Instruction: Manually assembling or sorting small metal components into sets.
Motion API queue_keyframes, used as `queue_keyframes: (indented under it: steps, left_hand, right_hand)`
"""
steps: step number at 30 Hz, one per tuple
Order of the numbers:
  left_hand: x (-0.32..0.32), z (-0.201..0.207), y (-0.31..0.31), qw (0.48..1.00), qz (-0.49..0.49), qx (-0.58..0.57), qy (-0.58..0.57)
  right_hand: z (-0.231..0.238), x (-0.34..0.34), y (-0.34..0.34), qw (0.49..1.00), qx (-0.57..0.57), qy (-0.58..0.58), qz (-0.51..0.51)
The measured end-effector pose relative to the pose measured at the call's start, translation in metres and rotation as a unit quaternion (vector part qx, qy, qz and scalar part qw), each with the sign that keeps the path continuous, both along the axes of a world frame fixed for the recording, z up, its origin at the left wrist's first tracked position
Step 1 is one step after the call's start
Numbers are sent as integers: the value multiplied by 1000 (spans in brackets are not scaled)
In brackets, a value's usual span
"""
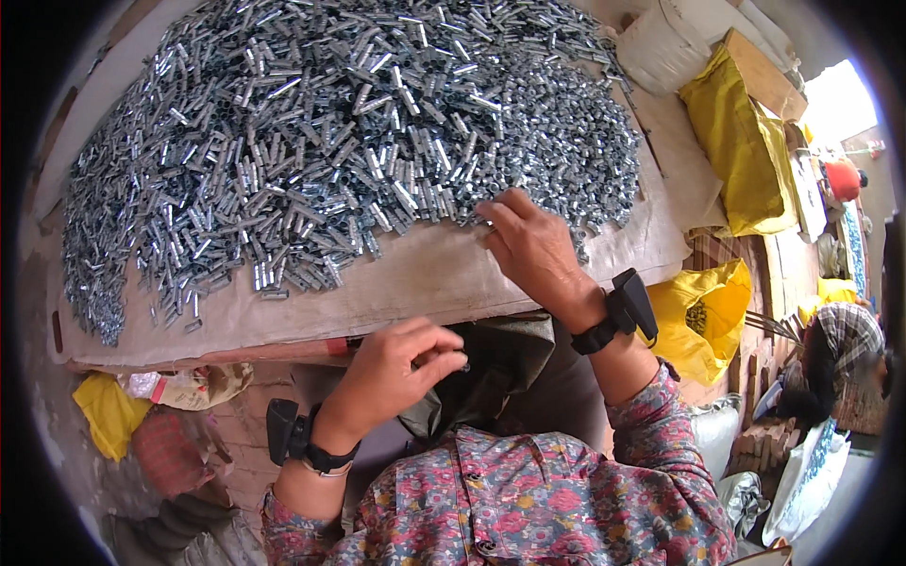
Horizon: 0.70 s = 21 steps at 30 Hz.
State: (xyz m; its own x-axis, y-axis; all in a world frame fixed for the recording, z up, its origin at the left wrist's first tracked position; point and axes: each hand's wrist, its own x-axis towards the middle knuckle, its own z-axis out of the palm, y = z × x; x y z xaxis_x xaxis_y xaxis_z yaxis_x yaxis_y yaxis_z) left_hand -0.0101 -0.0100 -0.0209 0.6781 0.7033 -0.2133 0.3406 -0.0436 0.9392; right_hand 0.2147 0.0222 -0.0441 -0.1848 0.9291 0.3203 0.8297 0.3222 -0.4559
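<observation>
A wide heap of shiny metal pieces (311, 132) covers the table: mostly short ribbed tubes on the left and middle, with smaller nut-like metal pieces (576, 141) on the right. At the heap's front edge, my right hand (538, 250) has its thumb and fingers drawn together around a small metal piece, partly hidden by the fingertips. My left hand (396, 368) hovers over my lap, just off the table's front edge, with fingers curled and thumb pressed in. Something small and dark shows at its fingertips, too small to name. Both wrists wear black strapped devices.
A pale cloth (425, 274) covers the tabletop. On the right are an open yellow bag (703, 316), a yellow sack (741, 132) and a white roll (661, 47). Another person (840, 363) crouches at far right. A yellow bag (111, 410) lies at lower left.
</observation>
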Motion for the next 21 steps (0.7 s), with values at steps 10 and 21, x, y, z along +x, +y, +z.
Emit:
queue_keyframes:
  steps: [10, 21]
  left_hand:
    - [3, -31, 63, 785, 139, 544, 261]
    - [7, -58, 51, 847, 91, 512, 108]
  right_hand:
    - [-11, -7, 6, 989, 24, -143, 25]
    - [-21, -12, -2, 994, 0, -80, 69]
